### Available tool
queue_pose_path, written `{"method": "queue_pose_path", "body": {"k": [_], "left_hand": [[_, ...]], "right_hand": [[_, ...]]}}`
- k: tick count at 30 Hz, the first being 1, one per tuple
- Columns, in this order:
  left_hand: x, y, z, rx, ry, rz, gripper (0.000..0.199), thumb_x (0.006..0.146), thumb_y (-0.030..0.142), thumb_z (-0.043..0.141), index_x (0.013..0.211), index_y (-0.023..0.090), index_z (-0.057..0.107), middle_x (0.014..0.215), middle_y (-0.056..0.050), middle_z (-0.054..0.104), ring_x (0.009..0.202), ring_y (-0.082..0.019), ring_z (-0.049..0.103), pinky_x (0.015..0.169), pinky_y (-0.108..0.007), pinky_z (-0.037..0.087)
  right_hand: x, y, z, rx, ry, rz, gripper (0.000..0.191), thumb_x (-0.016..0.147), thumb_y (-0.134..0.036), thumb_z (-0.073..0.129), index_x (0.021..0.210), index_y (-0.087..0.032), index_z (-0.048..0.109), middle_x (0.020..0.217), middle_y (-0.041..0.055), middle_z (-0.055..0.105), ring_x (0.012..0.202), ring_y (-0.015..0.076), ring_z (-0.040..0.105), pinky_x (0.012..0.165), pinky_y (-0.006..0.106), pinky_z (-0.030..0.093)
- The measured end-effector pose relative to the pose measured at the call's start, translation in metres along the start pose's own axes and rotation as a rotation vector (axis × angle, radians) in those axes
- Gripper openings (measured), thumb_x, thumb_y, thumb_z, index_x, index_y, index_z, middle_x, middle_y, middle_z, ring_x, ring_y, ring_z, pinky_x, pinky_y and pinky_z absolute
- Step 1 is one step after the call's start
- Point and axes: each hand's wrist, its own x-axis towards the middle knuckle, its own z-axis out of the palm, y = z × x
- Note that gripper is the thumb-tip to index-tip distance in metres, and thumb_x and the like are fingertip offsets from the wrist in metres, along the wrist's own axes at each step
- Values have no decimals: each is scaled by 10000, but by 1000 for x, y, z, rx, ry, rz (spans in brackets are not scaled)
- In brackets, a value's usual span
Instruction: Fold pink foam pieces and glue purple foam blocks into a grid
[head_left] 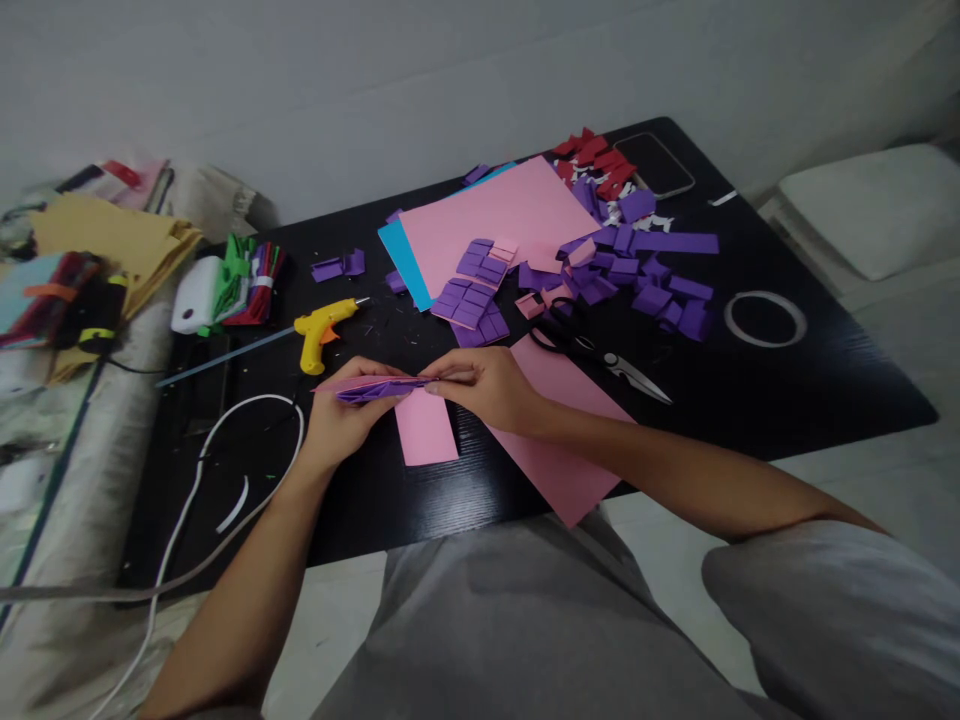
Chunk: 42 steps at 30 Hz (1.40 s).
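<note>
Between both hands, a pink and purple folded paper piece [375,387] is held edge-on above the table. My left hand [341,420] pinches its left part, thumb underneath. At its right end, the fingers of my right hand [487,385] are closed on it. Below them a small pink paper rectangle [426,430] lies on the black table, its upper edge hidden by the held piece. Past the hands, several purple and pink panels of folded paper [471,300] lie in a stack. A larger pink sheet [559,430] is partly under my right forearm.
A yellow hot glue gun [322,330] with a glue stick lies left, near a white cable [202,460]. Black-handled scissors [630,375] rest to the right. Beyond are pink card [495,220], blue card [401,255], purple folded pieces [675,300], red scraps [600,160] and a tape ring [765,295].
</note>
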Motion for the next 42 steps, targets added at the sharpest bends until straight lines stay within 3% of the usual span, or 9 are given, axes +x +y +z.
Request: {"method": "queue_pose_path", "body": {"k": [13, 22, 25, 29, 35, 39, 42], "left_hand": [[2, 1, 1, 67, 11, 26, 240, 783, 369, 874, 903, 179, 790, 878, -30, 778, 801, -199, 739, 746, -312, 621], [2, 2, 3, 50, -54, 4, 192, 839, 334, 821, 962, 187, 811, 948, -50, 795, 865, -214, 743, 832, -335, 613], [2, -1, 3, 89, -77, 14, 206, 847, 353, 806, 982, 197, 811, 942, -48, 782, 857, -207, 733, 785, -302, 589], [2, -9, 3, 175, -106, 46, 209, 855, 364, 776, 994, 209, 796, 927, -44, 766, 850, -206, 704, 767, -297, 549], [2, -14, 6, 278, -106, 89, 106, 864, 292, 750, 933, 211, 745, 839, -13, 698, 785, -183, 630, 692, -277, 471], [3, -6, 1, 230, -152, 130, 202, 841, 338, 807, 984, 216, 733, 990, -43, 730, 930, -213, 661, 834, -334, 517], [3, 8, -9, 151, -181, 87, 319, 812, 389, 852, 1054, 215, 739, 1084, -62, 717, 830, -176, 657, 723, -298, 534]], "right_hand": [[1, 3, -1, 13, 1, 25, 112, 815, -200, 793, 925, -188, 811, 957, 33, 839, 948, 205, 808, 955, 353, 635], [5, 11, -4, -58, -26, 31, 122, 816, -179, 773, 937, -182, 791, 957, 42, 832, 934, 203, 803, 942, 373, 639], [5, 5, -8, -210, -66, -25, 203, 809, -150, 769, 1007, -195, 789, 1008, 41, 827, 964, 206, 789, 916, 365, 634], [4, -5, -9, -342, -77, -165, 284, 827, -236, 823, 1106, -205, 786, 1071, 40, 819, 983, 210, 767, 909, 338, 604], [4, -2, -4, -388, -28, -218, 97, 893, -249, 783, 979, -220, 817, 951, 18, 822, 878, 185, 744, 818, 294, 554], [7, 4, -4, -388, 25, -179, 86, 868, -259, 810, 946, -225, 822, 872, 7, 806, 789, 170, 708, 758, 287, 532], [9, 6, -4, -381, 48, -170, 90, 862, -288, 817, 932, -231, 822, 851, 4, 795, 760, 165, 688, 747, 291, 526]]}}
